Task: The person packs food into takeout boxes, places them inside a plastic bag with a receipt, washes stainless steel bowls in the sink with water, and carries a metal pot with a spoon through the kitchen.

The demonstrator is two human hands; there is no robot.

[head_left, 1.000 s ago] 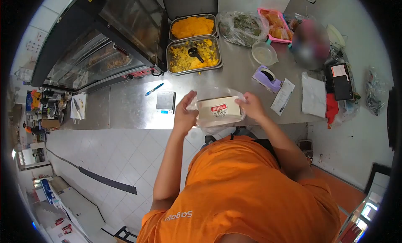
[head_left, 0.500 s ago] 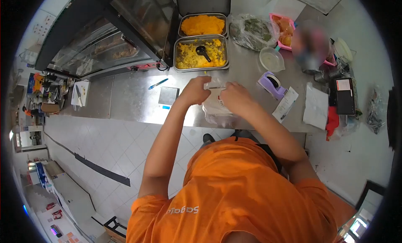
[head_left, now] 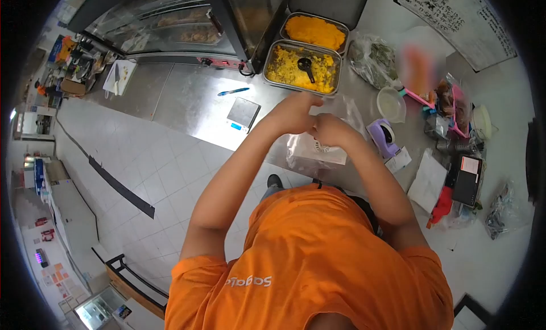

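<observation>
A clear plastic bag (head_left: 295,157) lies at the counter's front edge, around a pale, box-like packet (head_left: 327,152) with a printed mark on it. My left hand (head_left: 291,115) is at the bag's upper end, index finger stretched forward and the other fingers curled at the plastic. Fingers bent in a pinch, my right hand (head_left: 336,131) grips the bag and touches my left hand. The exact finger hold on the film is partly hidden. Just beyond the hands is a metal tray (head_left: 267,80) of yellow food with a black scoop (head_left: 306,69).
A second tray of orange-yellow food (head_left: 315,31) stands behind. Left of the hands lie a small scale (head_left: 243,114) and a blue pen (head_left: 234,92). To the right are a purple tape dispenser (head_left: 384,138), a clear tub (head_left: 391,105) and a bag of leaves (head_left: 372,60). A glass display cabinet (head_left: 170,28) stands left.
My hands have come together over the bag; they were apart at its two sides. The view has turned, so the counter's things appear shifted and tilted.
</observation>
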